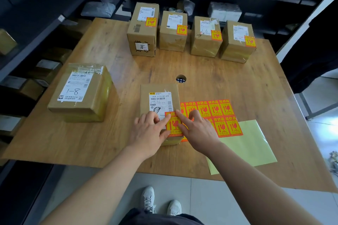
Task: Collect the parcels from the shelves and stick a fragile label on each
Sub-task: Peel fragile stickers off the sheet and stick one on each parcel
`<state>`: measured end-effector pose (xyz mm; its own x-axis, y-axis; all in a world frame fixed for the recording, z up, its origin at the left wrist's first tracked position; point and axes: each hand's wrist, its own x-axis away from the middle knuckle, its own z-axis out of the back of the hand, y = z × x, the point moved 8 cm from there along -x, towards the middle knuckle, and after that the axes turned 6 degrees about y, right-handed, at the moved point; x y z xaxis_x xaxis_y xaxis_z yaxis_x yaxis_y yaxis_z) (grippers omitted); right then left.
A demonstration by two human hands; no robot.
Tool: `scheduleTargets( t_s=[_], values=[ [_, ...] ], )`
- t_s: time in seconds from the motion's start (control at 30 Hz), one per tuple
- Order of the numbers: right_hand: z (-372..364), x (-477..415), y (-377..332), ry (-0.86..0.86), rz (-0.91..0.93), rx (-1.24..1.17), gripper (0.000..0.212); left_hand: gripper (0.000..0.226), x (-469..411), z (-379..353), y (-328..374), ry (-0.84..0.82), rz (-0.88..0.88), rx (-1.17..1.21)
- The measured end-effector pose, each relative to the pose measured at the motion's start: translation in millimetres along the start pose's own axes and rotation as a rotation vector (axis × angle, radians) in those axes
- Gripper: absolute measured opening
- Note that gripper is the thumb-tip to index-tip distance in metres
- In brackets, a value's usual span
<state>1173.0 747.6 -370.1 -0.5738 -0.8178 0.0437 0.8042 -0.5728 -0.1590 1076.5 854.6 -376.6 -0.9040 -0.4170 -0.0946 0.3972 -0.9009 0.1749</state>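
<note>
The wooden table (237, 82) serves as the labelling bench. Along its far edge stands a row of four parcels (172, 31), each already carrying a fragile sticker, probably set back there to keep finished work clear of the near side. The tape-wrapped parcel marked 1-8 (80, 93) sits to the near left with no fragile sticker showing, so it likely waits its turn. The small parcel (159, 93) being worked on lies near the centre, touching the sheet of fragile labels (215, 113) to its right, kept within easy reach. One fragile label (173, 126) lies on that parcel's near right corner. The left hand (148, 131) and right hand (197, 129) each lay an outstretched forefinger on it, gripping nothing, apparently smoothing it flat.
</note>
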Motion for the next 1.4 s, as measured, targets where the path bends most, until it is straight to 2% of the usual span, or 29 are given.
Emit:
scheduleTargets(
  t_s=[0.3,0.43,0.6,0.7,0.8,0.9,1.0,1.1,1.23,1.3,1.37,1.4],
  values=[
    [-0.6,11.2,0.6,-0.042,0.103,-0.007,0.051,0.061,1.7,-1.0,1.0,-0.070,0.041,-0.071],
    [-1.5,-0.4,7.9,-0.006,0.084,0.017,0.057,0.064,-2.6,-0.5,-1.1,-0.104,0.047,-0.110],
    [-12.7,9.1,22.9,0.004,-0.082,-0.049,0.062,0.063,4.8,2.3,-2.2,-0.028,0.111,-0.137],
    [-7.2,8.2,10.8,0.083,0.017,-0.069,0.058,0.053,13.3,3.2,11.1,0.062,0.075,-0.128],
    [-12.8,8.5,2.3,0.054,0.083,-0.043,0.053,0.050,16.8,4.5,12.8,0.091,0.080,-0.140],
    [-15.8,13.4,8.3,0.063,0.040,-0.087,0.053,0.053,25.2,6.9,0.0,0.062,0.168,-0.165],
    [-12.7,15.7,15.8,0.103,-0.042,-0.264,0.056,0.055,30.9,9.2,-7.2,0.047,0.236,-0.159],
    [-19.6,16.2,19.9,0.038,-0.089,-0.302,0.062,0.060,34.2,7.3,-10.1,0.021,0.278,-0.141],
    [-20.9,14.5,26.2,-0.031,-0.184,-0.512,0.059,0.073,42.3,2.5,-34.7,-0.055,0.483,-0.045],
    [-19.3,11.8,18.3,-0.080,-0.159,-0.583,0.043,0.057,42.7,-7.4,-39.6,-0.124,0.554,0.169],
    [-14.9,9.2,11.0,-0.076,-0.141,-0.626,0.028,0.043,40.7,-8.7,-37.2,-0.112,0.592,0.376],
    [-10.8,7.4,9.9,-0.061,-0.145,-0.624,0.027,0.042,39.9,-5.0,-35.7,-0.096,0.595,0.413]
  ],
)
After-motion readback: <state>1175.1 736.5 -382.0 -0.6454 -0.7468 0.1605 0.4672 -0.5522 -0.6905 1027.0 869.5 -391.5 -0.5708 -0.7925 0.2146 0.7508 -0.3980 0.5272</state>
